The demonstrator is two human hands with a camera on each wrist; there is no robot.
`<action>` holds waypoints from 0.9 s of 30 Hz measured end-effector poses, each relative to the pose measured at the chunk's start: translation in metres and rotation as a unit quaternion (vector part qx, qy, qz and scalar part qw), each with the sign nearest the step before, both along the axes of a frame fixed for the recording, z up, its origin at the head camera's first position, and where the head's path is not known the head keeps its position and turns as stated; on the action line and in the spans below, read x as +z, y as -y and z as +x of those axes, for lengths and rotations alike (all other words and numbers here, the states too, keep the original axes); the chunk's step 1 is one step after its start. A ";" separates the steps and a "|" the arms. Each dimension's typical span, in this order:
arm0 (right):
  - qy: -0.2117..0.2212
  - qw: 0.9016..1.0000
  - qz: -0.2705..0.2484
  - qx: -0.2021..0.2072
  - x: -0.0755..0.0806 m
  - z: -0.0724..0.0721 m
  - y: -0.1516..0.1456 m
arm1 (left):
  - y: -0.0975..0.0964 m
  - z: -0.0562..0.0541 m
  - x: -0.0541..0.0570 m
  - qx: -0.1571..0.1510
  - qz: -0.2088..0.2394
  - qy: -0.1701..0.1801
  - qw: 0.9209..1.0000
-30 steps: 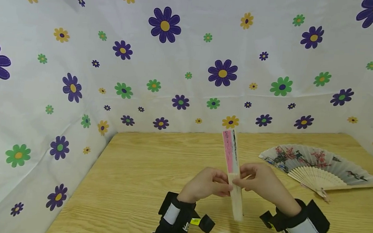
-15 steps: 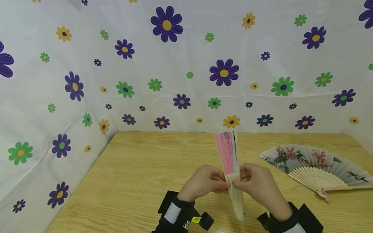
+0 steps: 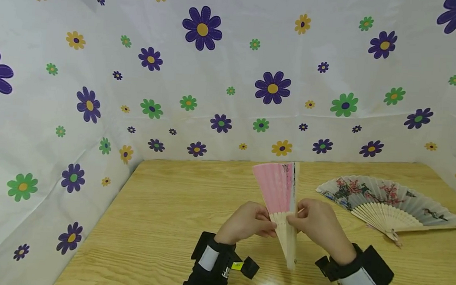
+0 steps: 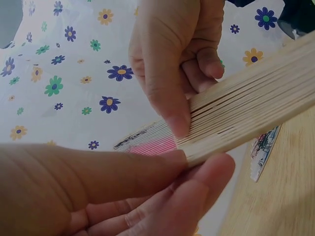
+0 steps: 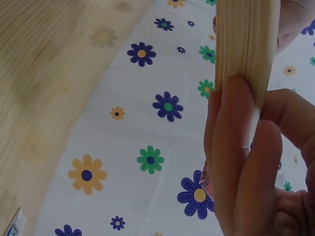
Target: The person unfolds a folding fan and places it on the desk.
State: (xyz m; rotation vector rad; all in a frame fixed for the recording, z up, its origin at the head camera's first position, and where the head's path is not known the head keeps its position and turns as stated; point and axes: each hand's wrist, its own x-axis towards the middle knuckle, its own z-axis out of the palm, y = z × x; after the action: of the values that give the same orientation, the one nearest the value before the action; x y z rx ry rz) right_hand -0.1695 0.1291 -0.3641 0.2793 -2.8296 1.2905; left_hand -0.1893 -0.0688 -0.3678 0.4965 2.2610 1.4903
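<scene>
A pink folding fan (image 3: 275,184) with pale wooden ribs stands upright between both hands, partly spread toward the left. My left hand (image 3: 248,224) pinches its left outer rib between thumb and fingers. On the other edge, my right hand (image 3: 318,226) grips the stack of ribs that is still folded. In the left wrist view the ribs (image 4: 246,105) lie close together, with both thumbs near where the pink leaf begins. The right wrist view has the fingers (image 5: 236,123) curled about the rib stack (image 5: 246,44); most of the leaf is hidden there.
A second folding fan (image 3: 393,202), white with pink blossoms, lies spread on the wooden table (image 3: 177,209) to the right. A white cloth with printed flowers (image 3: 216,72) hangs behind the table and along both sides. Black cameras (image 3: 249,268) are strapped to the wrists.
The pink fan has spread from a narrow folded strip to a wedge. My left hand has moved slightly left with its outer rib, while the right hand stays close to the other edge.
</scene>
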 end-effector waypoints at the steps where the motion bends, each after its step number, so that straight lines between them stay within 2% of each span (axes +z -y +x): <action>1: 0.000 1.000 0.002 0.000 0.000 -0.001 -0.001 | 0.000 0.000 0.000 0.001 0.001 0.000 1.000; 8: 0.003 1.000 0.003 0.001 0.000 -0.003 -0.004 | 0.003 -0.001 0.000 0.001 0.008 0.010 1.000; 16: 0.002 1.000 0.025 -0.016 0.000 -0.005 -0.010 | 0.009 -0.005 -0.001 0.003 0.020 0.011 1.000; 21: 0.003 1.000 0.018 -0.019 0.000 -0.006 -0.013 | 0.011 -0.006 -0.002 -0.003 0.025 0.014 1.000; 27: 0.000 1.000 0.007 -0.019 0.000 -0.008 -0.017 | 0.014 -0.008 -0.001 0.009 0.017 0.014 1.000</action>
State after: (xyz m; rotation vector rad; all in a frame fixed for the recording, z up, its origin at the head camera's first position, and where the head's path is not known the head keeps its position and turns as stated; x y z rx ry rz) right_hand -0.1771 0.1458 -0.3636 0.2247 -2.8310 1.2638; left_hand -0.1975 -0.0832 -0.3686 0.4618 2.2283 1.5369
